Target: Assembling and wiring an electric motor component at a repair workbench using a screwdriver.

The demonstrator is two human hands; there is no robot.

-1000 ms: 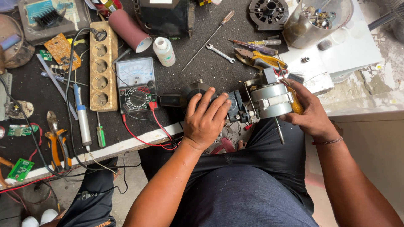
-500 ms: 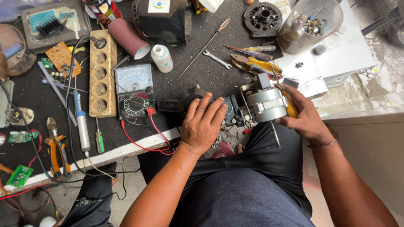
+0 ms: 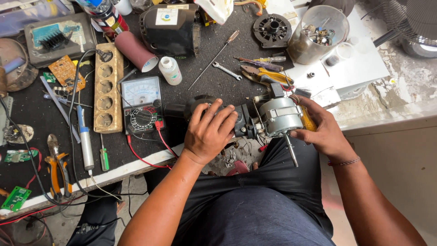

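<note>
A small silver electric motor [image 3: 278, 117] with a steel shaft pointing down toward my lap sits at the bench's front edge. My right hand [image 3: 321, 130] grips it from the right side, fingers wrapped round its body and a yellow part behind. My left hand [image 3: 210, 132] lies palm down over a black part [image 3: 240, 122] joined to the motor's left end, next to a black roll of tape [image 3: 200, 101]. Thin wires run from the motor's top.
An analog multimeter [image 3: 142, 104] with red leads lies left of my left hand, beside a wooden socket strip [image 3: 108, 89]. Further off are a screwdriver [image 3: 214, 58], a wrench [image 3: 226, 71], pliers [image 3: 58, 171], a soldering iron [image 3: 85, 143], a white bottle [image 3: 170, 70] and a clear tub [image 3: 316, 34].
Both hands and the motor stay as they were. My head has shifted a little, so the bench sits slightly lower in view.
</note>
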